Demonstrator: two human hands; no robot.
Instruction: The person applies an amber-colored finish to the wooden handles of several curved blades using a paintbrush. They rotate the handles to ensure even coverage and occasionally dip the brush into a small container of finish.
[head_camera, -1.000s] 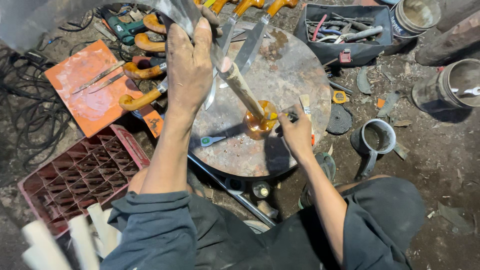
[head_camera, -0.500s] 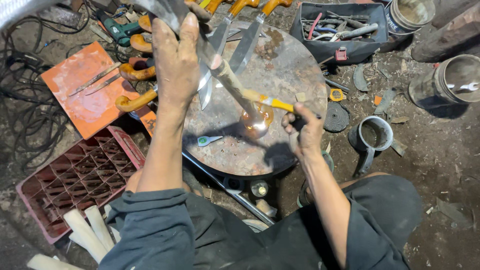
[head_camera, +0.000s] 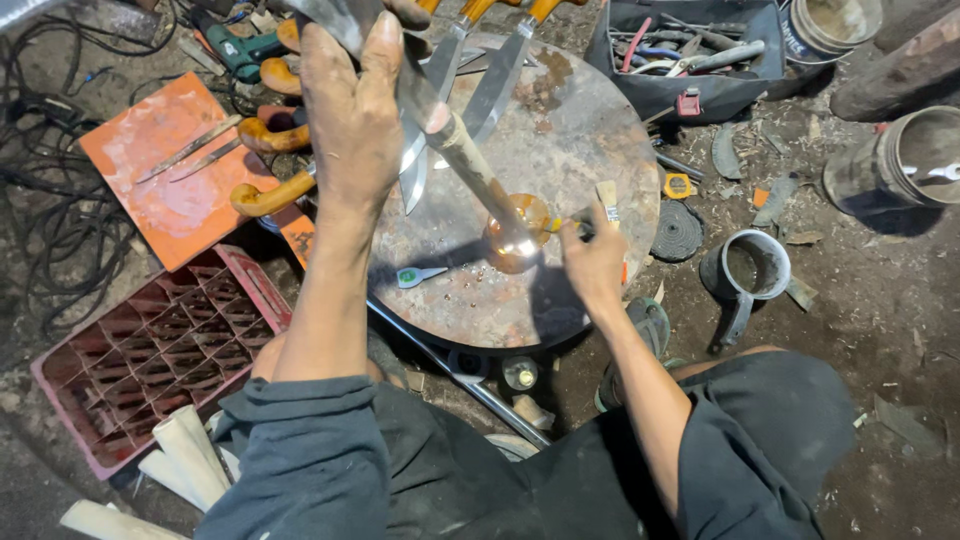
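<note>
From my feed, my left hand (head_camera: 355, 110) is wrapped around a knife (head_camera: 470, 170) by its blade, wooden handle angled down over the round metal table (head_camera: 590, 130). My right hand (head_camera: 592, 255) pinches a small brush (head_camera: 607, 200) just right of the shiny handle end.

We see even, soft daylight and a mostly sharp view. Glare shines on the wet handle end (head_camera: 512, 238) and the knife blades (head_camera: 470, 90). Soft shadows fall under the round metal table (head_camera: 590, 140); corners look dimmer.
</note>
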